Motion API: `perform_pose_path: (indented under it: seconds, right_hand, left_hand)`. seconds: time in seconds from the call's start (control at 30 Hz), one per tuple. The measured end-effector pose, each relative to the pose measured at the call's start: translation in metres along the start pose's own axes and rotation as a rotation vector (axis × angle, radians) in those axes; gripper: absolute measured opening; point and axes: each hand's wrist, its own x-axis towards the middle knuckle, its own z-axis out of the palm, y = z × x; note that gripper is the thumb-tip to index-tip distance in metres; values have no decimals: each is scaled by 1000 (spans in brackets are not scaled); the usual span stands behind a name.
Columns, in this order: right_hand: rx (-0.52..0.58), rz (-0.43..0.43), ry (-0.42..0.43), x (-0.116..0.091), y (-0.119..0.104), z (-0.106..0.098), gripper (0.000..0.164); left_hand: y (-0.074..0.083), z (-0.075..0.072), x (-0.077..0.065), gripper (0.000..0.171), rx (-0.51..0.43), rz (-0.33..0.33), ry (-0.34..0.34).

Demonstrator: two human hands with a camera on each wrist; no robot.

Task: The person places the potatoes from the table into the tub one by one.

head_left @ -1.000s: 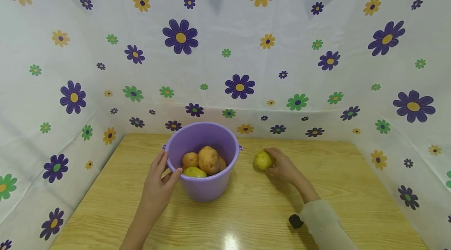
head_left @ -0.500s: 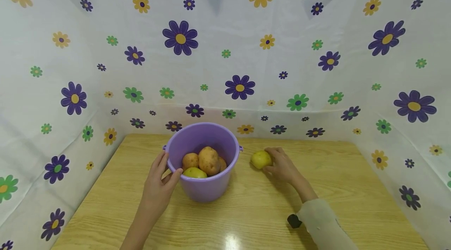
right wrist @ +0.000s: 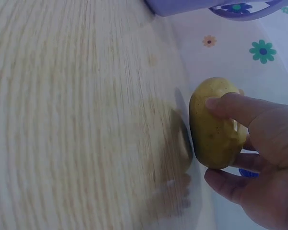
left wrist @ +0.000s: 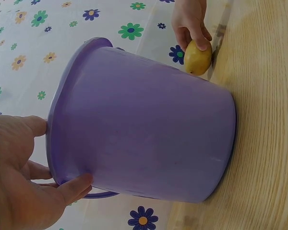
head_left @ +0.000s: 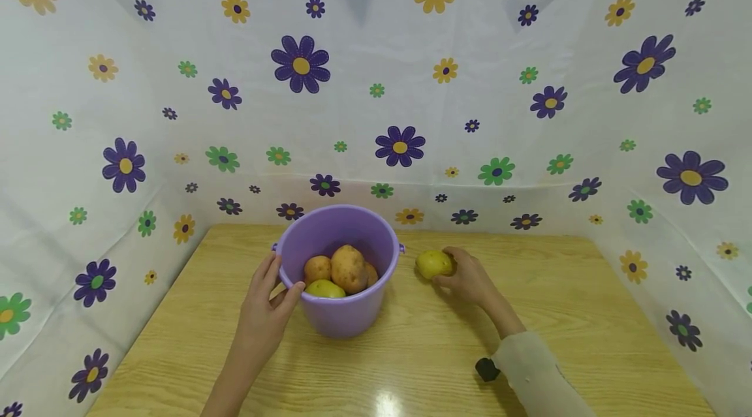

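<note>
A purple bucket [head_left: 341,319] stands on the wooden table, left of the middle in the head view. Inside it lie several brown potatoes [head_left: 348,268] and a yellow-green one [head_left: 325,288] near the front rim. My left hand [head_left: 264,312] holds the bucket's left side by the rim, its thumb at the front edge; in the left wrist view the fingers [left wrist: 77,188] press on the outer wall. To the bucket's right, my right hand [head_left: 470,280] grips a smooth yellow potato [right wrist: 215,127] from its right end, thumb on one side and fingers on the other. It is close over the table.
The light wooden table [head_left: 376,371] runs back to a white flowered cloth [head_left: 352,110], which also hangs at both sides. A small black object [head_left: 486,369] sits at the right sleeve cuff [head_left: 529,358]. The bucket's handle [right wrist: 249,14] hangs behind it.
My right hand and the yellow potato have shifted slightly left towards the bucket, and more of the potato shows. The left hand and bucket have stayed in place.
</note>
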Motion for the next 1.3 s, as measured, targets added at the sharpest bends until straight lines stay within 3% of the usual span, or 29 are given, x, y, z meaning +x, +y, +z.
perform_pose_path:
  seconds: [0.17, 0.4, 0.63, 1.0, 1.3]
  right_hand:
    - [22, 29, 21, -4, -5, -6, 67]
    - [74, 8, 40, -12, -22, -30, 61]
    - [58, 16, 51, -19, -38, -50, 65]
    - [81, -35, 86, -31, -64, -80, 59]
    - [83, -57, 104, -37, -84, -91, 56]
  left_hand:
    - [-2, 0, 0, 75, -6, -16, -2]
    - [-2, 0, 1, 75, -8, 0, 1]
    - [-3, 0, 1, 76, -2, -16, 0]
    - [-1, 0, 0, 75, -8, -7, -4]
    - [-1, 0, -1, 75, -16, -1, -5]
